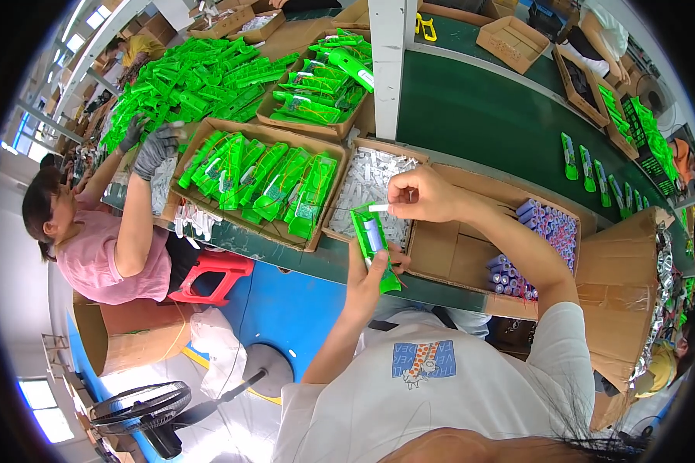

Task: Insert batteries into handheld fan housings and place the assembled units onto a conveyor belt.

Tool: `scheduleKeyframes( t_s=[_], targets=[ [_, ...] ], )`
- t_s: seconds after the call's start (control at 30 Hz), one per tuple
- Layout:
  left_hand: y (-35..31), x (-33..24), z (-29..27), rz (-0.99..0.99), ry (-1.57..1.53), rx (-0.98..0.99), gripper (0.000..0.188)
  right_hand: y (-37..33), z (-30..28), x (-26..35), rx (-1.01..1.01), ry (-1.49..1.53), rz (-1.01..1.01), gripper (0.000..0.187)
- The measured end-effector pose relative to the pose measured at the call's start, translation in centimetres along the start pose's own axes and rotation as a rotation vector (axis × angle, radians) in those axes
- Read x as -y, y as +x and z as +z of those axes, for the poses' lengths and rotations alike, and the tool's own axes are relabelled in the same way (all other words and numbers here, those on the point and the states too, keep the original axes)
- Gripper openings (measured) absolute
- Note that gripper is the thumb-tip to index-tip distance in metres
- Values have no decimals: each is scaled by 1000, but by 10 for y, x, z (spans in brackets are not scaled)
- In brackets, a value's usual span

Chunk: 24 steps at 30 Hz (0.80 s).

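My left hand [365, 276] grips a green plastic casing [360, 219], tilted in front of my chest. Inside the casing lies a pale purple cylindrical battery cell [373, 234], and a bit of red wire shows by its lower end. Between the thumb and finger of my right hand [425, 194] is a small white strip [378, 207], held at the casing's upper end. Whether the strip touches the casing I cannot tell. Just beyond my hands sits a cardboard box of loose white pieces [372, 174].
A cardboard box [455, 258] to the right holds purple cells [544, 224]. Left stands a box of green casings with wires [259, 181]; behind it a heap of casings [189, 81]. A co-worker in pink [108, 251] reaches in with gloved hands. A white post [388, 69] rises ahead.
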State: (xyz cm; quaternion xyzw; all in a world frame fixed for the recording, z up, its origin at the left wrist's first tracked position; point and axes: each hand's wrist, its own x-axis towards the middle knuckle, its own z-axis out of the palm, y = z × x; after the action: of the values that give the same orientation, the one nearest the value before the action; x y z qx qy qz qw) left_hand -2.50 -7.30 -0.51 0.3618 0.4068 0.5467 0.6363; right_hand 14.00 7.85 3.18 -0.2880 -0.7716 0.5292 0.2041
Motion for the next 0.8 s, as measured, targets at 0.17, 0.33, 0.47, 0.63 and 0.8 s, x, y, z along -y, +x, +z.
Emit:
scheduleKeyframes(
  t_s=[0.17, 0.33, 0.47, 0.63, 0.8],
  targets=[
    [10, -3, 4, 302, 197, -330, 35, -12, 12, 25, -177, -882, -426, 11],
    [9, 3, 12, 103, 18, -221, 42, -11, 29, 37, -171, -746, -398, 12],
    [7, -9, 27, -16, -344, -195, 44, -15, 27, 21, -196, -295, -240, 12],
    [8, -5, 24, -4, -435, -229, 42, -22, 27, 3, -208, 88, -52, 17],
    [10, -12, 21, 28, -337, -249, 37, -29, 26, -2, -163, 364, -12, 21]
  ],
)
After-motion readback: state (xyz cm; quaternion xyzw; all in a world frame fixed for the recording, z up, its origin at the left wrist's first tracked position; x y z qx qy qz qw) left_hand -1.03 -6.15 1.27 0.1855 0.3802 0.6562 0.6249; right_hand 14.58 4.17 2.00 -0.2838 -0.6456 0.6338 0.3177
